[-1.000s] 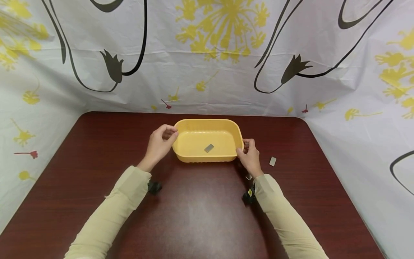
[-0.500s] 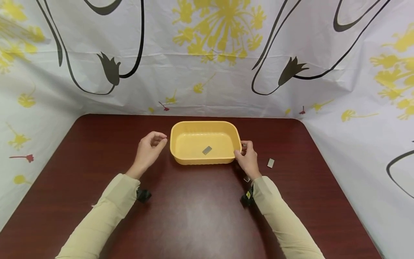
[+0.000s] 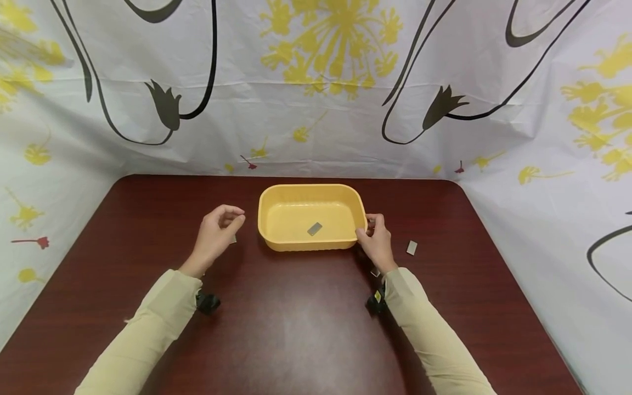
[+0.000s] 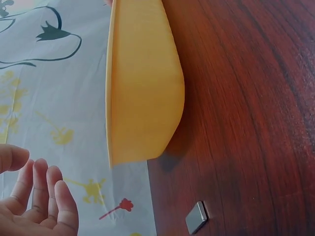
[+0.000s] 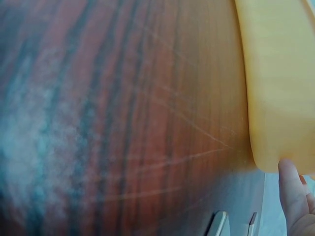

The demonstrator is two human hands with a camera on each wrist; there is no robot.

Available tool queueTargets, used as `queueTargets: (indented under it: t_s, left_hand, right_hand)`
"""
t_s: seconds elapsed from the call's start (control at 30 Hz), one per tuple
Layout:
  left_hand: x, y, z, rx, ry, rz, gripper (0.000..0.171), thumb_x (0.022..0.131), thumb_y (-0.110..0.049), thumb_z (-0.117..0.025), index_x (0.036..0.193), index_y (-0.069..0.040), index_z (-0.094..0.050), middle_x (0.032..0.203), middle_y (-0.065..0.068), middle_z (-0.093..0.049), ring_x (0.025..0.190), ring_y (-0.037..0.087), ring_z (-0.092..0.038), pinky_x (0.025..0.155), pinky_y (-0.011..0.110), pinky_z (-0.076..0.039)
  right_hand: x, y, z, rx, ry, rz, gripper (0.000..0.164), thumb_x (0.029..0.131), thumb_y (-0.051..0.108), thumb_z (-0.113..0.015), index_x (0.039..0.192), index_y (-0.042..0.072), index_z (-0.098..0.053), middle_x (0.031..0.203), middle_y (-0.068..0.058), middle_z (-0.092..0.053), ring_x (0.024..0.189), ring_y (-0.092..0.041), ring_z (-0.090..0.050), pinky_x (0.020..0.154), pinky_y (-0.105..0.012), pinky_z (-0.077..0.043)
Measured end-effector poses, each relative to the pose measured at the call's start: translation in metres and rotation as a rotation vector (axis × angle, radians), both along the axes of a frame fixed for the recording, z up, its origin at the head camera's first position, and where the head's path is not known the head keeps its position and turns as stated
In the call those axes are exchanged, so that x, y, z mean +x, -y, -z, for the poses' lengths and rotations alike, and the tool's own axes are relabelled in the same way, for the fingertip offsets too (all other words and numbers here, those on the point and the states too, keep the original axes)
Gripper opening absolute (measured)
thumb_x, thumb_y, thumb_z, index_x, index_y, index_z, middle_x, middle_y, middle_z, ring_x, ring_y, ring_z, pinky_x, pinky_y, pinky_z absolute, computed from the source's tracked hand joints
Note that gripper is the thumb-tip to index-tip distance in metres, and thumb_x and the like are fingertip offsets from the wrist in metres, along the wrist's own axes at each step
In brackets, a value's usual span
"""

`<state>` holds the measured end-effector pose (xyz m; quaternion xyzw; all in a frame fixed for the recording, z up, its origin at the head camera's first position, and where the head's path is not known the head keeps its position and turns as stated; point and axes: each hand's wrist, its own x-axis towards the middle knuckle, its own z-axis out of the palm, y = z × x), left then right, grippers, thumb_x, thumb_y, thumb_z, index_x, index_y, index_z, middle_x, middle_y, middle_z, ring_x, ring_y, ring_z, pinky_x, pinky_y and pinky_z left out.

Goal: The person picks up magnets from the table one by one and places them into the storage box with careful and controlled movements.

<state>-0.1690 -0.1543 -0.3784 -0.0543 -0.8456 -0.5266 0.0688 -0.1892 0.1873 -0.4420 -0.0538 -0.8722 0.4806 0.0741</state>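
A yellow plastic tray (image 3: 311,246) stands at the back middle of the table, a small grey rectangular piece (image 3: 314,229) lying on its floor. My right hand (image 3: 377,241) grips the tray's near right corner, thumb at the front wall and fingers round the side. To the left of the tray, apart from it, my left hand (image 3: 214,236) has loosely bent fingers and holds nothing. Partly hidden behind that hand is another grey piece (image 3: 233,239), seen as a shiny flat block (image 4: 198,217) in the left wrist view.
Two more grey pieces lie on the right: one piece (image 3: 412,248) beyond the right hand, another piece (image 3: 376,272) partly hidden by the right wrist. The dark red wooden table (image 3: 296,329) ends at a white floral cloth (image 3: 306,148) behind and at the sides.
My left hand has come off the tray's left rim and moved left and toward me, uncovering a grey piece beside it. My right hand keeps its grip on the corner.
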Motion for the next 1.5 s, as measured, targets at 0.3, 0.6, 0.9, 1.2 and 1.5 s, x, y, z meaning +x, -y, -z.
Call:
queueTargets:
  t_s: [0.3,0.6,0.9,1.2,1.5]
  left_hand:
    - [0.004,0.005,0.000,-0.007,0.026,-0.014,0.023,0.089,-0.019,-0.055,0.104,-0.002,-0.058,0.096,0.013,-0.061,0.081,0.017,-0.054,0.065,0.023,-0.042]
    - [0.008,0.014,0.008,-0.055,0.027,-0.019,0.022,0.089,-0.018,-0.055,0.104,-0.002,-0.058,0.096,0.014,-0.061,0.082,0.022,-0.055,0.060,0.025,-0.044]
    - [0.016,0.031,0.015,-0.111,0.041,-0.034,0.027,0.090,-0.023,-0.053,0.105,-0.001,-0.058,0.098,0.016,-0.061,0.085,0.022,-0.055,0.065,0.026,-0.043]
    - [0.022,0.046,0.020,-0.110,0.090,-0.042,0.032,0.091,-0.027,-0.052,0.108,0.000,-0.056,0.098,0.016,-0.059,0.080,0.022,-0.054,0.057,0.024,-0.046]
    - [0.024,0.058,0.031,-0.110,0.135,-0.053,0.035,0.092,-0.027,-0.049,0.111,0.002,-0.055,0.100,0.019,-0.059,0.088,0.033,-0.055,0.064,0.023,-0.044]
  right_hand:
    - [-0.001,0.000,0.001,-0.005,-0.004,0.005,0.039,0.081,0.013,-0.054,0.117,0.006,-0.042,0.098,-0.015,-0.055,0.079,-0.023,-0.055,0.063,-0.029,-0.047]
    - [-0.002,-0.001,0.002,-0.010,0.004,-0.011,0.040,0.082,0.013,-0.053,0.119,0.007,-0.041,0.099,-0.014,-0.054,0.078,-0.024,-0.057,0.062,-0.029,-0.048]
    - [-0.001,0.000,0.001,-0.012,-0.010,-0.006,0.038,0.081,0.013,-0.053,0.117,0.006,-0.042,0.099,-0.015,-0.054,0.080,-0.025,-0.056,0.063,-0.029,-0.048]
    - [0.000,0.000,0.002,-0.033,-0.002,-0.011,0.039,0.081,0.013,-0.052,0.118,0.006,-0.041,0.098,-0.015,-0.053,0.078,-0.024,-0.057,0.062,-0.030,-0.049]
    - [-0.001,0.000,0.002,-0.033,0.001,-0.007,0.039,0.081,0.013,-0.052,0.118,0.006,-0.041,0.099,-0.015,-0.054,0.077,-0.024,-0.058,0.061,-0.028,-0.049]
